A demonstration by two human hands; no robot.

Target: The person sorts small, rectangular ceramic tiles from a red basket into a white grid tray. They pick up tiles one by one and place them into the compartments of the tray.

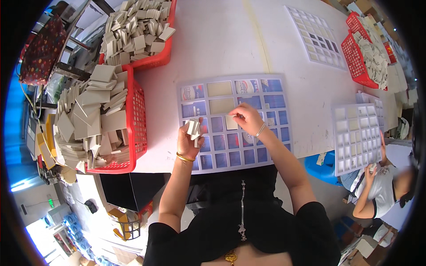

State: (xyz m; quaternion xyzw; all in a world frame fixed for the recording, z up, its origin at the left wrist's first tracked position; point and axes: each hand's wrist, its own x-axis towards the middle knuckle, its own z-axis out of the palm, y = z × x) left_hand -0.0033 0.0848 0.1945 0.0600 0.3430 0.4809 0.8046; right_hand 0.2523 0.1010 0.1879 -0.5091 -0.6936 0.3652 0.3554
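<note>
A white compartment tray point(179, 98) lies on the table in front of me, with blue printed pieces showing in most of its cells. Two larger cells near its far side hold plain grey-beige cards point(220, 89). My left hand point(186, 144), with a gold bangle at the wrist, is closed around a small stack of pale card pieces point(194, 127) over the tray's left side. Near the tray's middle, my right hand point(248, 118) pinches a small pale card point(231, 123) at a cell; I cannot tell whether it lies flat inside.
Two red baskets, one near point(139, 119) and one farther back point(164, 57), stand heaped with pale cards at the left. Another red basket point(355, 60) and a partly filled tray point(314, 37) are at the far right. A person point(384, 190) there holds a white tray point(360, 139).
</note>
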